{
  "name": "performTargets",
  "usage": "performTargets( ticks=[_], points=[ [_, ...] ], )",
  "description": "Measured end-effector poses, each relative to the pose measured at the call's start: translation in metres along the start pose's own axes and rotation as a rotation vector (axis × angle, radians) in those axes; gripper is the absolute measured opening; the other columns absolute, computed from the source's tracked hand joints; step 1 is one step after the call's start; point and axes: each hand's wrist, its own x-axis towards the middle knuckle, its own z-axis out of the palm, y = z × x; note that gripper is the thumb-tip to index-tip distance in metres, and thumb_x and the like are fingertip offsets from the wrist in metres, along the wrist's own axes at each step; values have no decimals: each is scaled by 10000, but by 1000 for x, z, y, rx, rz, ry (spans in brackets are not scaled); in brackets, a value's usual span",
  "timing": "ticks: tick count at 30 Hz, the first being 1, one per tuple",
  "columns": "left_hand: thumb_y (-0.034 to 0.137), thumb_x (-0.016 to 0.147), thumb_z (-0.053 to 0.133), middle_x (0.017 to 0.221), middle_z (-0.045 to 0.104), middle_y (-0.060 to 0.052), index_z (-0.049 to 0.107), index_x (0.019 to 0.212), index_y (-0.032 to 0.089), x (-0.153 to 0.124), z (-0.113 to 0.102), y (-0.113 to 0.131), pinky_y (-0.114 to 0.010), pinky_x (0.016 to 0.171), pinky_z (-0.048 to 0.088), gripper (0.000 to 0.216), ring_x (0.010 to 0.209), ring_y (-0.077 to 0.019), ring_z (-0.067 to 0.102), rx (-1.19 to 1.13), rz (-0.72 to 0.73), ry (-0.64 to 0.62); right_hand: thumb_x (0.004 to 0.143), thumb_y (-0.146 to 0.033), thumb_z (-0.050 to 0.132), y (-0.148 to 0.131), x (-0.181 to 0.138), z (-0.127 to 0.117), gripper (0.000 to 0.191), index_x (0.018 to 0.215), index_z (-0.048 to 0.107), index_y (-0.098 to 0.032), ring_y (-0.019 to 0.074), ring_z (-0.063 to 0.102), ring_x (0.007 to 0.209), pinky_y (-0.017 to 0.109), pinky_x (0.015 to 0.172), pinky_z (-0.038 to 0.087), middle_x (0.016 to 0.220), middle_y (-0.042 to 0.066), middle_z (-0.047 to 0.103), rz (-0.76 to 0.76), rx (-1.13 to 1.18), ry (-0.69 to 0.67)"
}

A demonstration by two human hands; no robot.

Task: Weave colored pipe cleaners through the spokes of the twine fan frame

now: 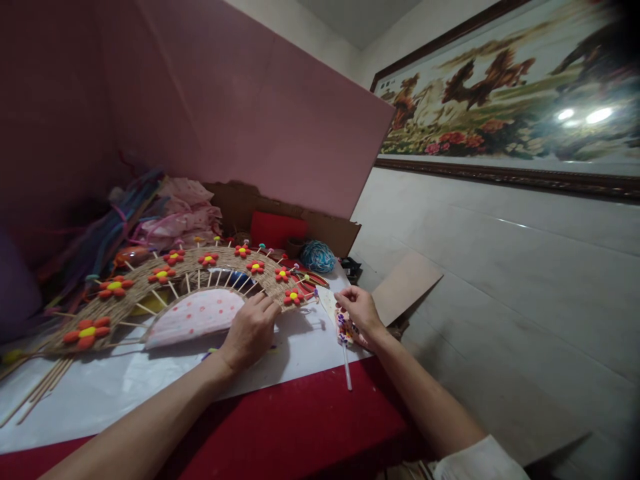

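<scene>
My left hand (253,327) is closed on the lower right part of a fan-shaped craft (277,283), with a dotted half-round panel (197,317) beside it. Twine covers the craft's arch, which carries red-orange flowers with yellow centres (115,285); thin sticks run between arch and panel. Right of the craft, the fingertips of my right hand (361,312) are pinched together; what they hold is too small to make out. Just under them is a floral-patterned object (344,328) with a translucent stick (348,370) sticking out towards me, like a glue stick.
White paper (285,360) covers much of the red table (280,413). Behind the craft are a blue yarn ball (319,257), pliers (313,279), pink cloth (185,207) and cardboard (235,200). Loose sticks (45,387) lie at left. A tan board (407,287) stands near the tiled wall.
</scene>
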Motion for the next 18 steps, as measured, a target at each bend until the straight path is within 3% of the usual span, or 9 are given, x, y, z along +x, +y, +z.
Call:
performTargets(
  ticks=[7,12,15,18],
  points=[
    [51,789,431,681,577,-69,586,683,153,0,0,0,-325,617,422,213,692,-197,485,41,13,20,749,-413,519,3,0,-3,277,620,555,-170,140,526,484,226,453,374,530,20,596,-54,-146,45],
    [61,774,446,692,584,-71,591,701,156,-2,2,-1,-334,624,409,188,712,-210,487,69,-4,-8,773,-314,491,7,25,1,210,663,602,-173,157,547,561,245,533,374,587,30,622,-124,-360,97],
    [60,765,453,692,584,-71,588,693,158,-2,2,-1,-331,622,403,182,705,-207,489,70,-13,-6,749,-208,498,11,48,7,159,696,646,-183,161,568,619,249,579,381,656,30,657,-176,-482,42],
    [56,763,453,689,580,-69,584,690,159,-3,1,-1,-332,625,399,182,703,-205,489,74,-29,8,733,-156,532,14,69,17,150,714,674,-202,151,590,667,238,609,399,703,12,680,-249,-569,-100]
  ],
)
